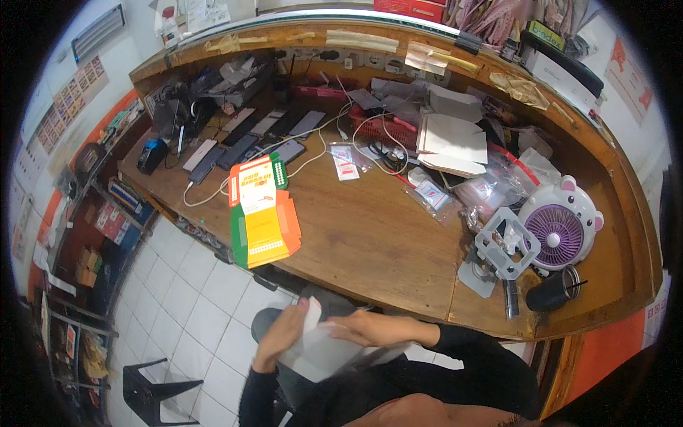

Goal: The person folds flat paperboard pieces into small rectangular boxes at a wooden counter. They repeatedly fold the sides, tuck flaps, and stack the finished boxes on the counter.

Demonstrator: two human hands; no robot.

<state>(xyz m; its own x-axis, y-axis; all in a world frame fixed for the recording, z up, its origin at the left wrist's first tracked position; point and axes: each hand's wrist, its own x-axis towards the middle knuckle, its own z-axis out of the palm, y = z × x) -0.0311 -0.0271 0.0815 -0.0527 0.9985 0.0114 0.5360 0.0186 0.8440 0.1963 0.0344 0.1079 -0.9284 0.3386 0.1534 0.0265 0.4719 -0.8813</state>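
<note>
Both of my hands are low in the view, below the front edge of the wooden counter (370,242). My left hand (279,336) grips the left side of a white, partly clear plastic packet (321,350), thumb over its upper corner. Across from it, my right hand (366,329) holds the same packet along its top right edge, fingers closed on it. The packet hangs over my lap, above the tiled floor. What is inside the packet cannot be made out.
On the counter lie an opened orange, yellow and green carton (262,213), several dark phones (245,142) with white cables, small plastic bags (434,196), white boxes (452,142), a bear-shaped fan (562,228) and a dark cup (555,288). A black stool (153,388) stands on the floor.
</note>
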